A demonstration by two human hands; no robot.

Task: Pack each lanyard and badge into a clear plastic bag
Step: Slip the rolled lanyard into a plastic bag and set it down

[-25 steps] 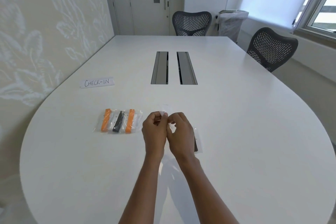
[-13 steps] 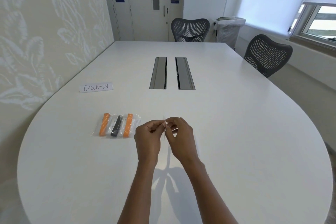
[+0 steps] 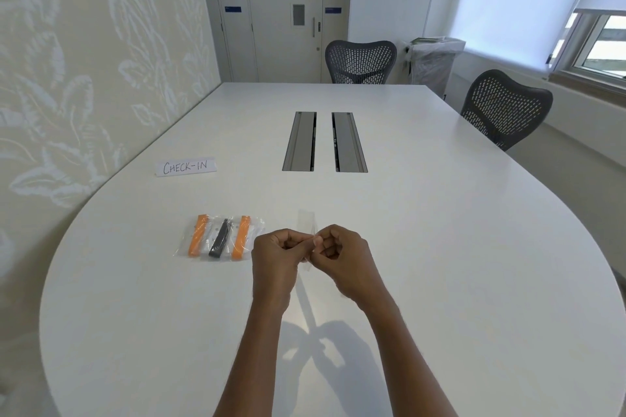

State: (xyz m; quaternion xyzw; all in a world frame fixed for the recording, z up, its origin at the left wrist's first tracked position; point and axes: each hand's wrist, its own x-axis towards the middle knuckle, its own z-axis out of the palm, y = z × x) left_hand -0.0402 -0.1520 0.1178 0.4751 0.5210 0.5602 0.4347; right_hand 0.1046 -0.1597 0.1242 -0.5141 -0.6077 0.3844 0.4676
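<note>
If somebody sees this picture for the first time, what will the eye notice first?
First, the left hand and the right hand, over the near middle of the white table, both pinching a clear plastic bag. Just left of them lie three packed lanyards, two orange and one black. Farther back on the left is a handwritten CHECK-IN sign.

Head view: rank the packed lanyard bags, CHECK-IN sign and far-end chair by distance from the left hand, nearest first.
1. packed lanyard bags: right beside the left hand, on its left.
2. CHECK-IN sign: farther back, on the left.
3. far-end chair: farthest, straight ahead at the back.
</note>
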